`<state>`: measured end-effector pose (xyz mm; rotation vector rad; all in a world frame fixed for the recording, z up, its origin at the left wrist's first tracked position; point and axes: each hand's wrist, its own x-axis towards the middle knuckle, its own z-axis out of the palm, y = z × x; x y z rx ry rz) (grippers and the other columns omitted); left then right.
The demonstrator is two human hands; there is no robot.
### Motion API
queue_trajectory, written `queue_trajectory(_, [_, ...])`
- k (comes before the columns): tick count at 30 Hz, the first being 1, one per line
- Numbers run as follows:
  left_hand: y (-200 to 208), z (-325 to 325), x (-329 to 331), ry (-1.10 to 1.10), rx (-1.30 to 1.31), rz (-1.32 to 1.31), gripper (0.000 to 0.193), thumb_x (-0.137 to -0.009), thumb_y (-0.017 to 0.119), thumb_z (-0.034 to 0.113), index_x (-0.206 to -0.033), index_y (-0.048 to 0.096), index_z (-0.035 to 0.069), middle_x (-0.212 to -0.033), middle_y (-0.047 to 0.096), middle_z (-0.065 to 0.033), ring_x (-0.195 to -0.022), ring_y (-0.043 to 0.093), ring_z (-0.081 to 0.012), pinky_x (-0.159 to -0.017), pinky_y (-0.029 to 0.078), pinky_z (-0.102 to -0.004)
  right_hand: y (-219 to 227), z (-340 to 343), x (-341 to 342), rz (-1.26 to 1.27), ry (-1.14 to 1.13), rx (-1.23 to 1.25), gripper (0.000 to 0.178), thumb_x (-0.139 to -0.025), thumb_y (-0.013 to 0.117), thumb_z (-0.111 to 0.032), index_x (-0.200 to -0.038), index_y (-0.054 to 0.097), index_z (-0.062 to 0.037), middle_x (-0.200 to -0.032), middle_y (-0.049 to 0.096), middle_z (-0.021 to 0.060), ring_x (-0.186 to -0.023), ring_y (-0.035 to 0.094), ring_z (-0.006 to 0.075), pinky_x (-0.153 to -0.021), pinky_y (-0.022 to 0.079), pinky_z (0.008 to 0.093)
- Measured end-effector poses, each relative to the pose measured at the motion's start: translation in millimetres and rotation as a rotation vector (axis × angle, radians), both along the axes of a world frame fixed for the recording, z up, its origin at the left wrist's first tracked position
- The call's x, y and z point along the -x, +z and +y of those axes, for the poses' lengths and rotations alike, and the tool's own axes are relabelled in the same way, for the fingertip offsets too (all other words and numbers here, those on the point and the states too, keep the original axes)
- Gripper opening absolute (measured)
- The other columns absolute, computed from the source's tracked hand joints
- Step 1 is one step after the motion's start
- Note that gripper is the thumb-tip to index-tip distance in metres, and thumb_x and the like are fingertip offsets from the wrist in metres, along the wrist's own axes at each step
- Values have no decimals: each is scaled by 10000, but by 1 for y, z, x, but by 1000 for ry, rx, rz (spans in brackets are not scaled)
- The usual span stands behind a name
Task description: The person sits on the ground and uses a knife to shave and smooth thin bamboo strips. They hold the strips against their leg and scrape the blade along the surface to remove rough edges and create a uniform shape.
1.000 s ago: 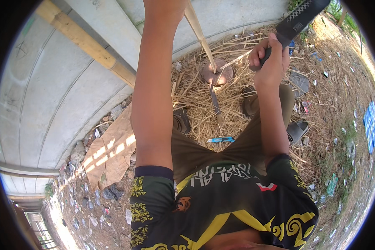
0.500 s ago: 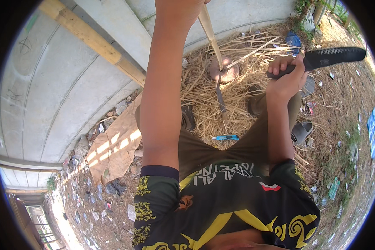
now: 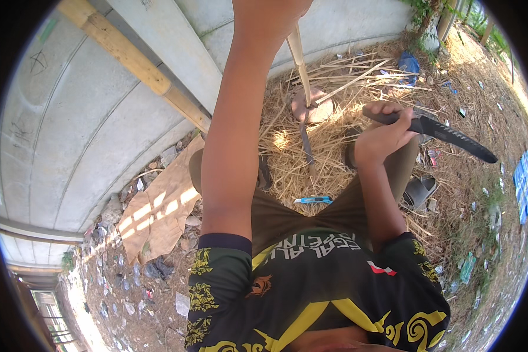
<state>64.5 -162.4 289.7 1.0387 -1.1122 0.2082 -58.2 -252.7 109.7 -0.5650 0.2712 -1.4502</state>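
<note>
At the top edge, my left hand (image 3: 276, 14) is closed around the upper part of a split bamboo pole (image 3: 297, 56); its fingers are partly cut off by the picture's edge. The pole's lower end rests on a round wooden block (image 3: 320, 110) set in the straw. My right hand (image 3: 387, 138) grips the handle of a black knife (image 3: 452, 135), whose broad toothed blade points out to the right and slightly down. A narrow dark flat blade-like piece (image 3: 307, 146) lies against the near side of the block. Closer to me, a blue box cutter (image 3: 313, 200) lies between my legs.
Bamboo strips (image 3: 352, 73) lie scattered over straw beyond the block. A pale wall (image 3: 70, 135) and a leaning bamboo pole (image 3: 129, 56) stand at the left. Flattened cardboard (image 3: 158, 202) covers litter there. A grey sandal (image 3: 419, 192) sits at the right.
My right hand has come down and left, and the knife has swung so its tip points lower. My left hand has shifted slightly right with the bamboo pole.
</note>
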Motion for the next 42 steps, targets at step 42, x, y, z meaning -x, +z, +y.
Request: queue_trajectory(42, [-8,11,-11,10,69,73,622,-986,516,677,-647,309,197,-545,248,64,-423,204,-59,-388,175,-263,-35,54,1,713,1292,-200,289,-1080,517,-354,-925,457,-117,-695,432,10,-535,449,117,-490,428,310])
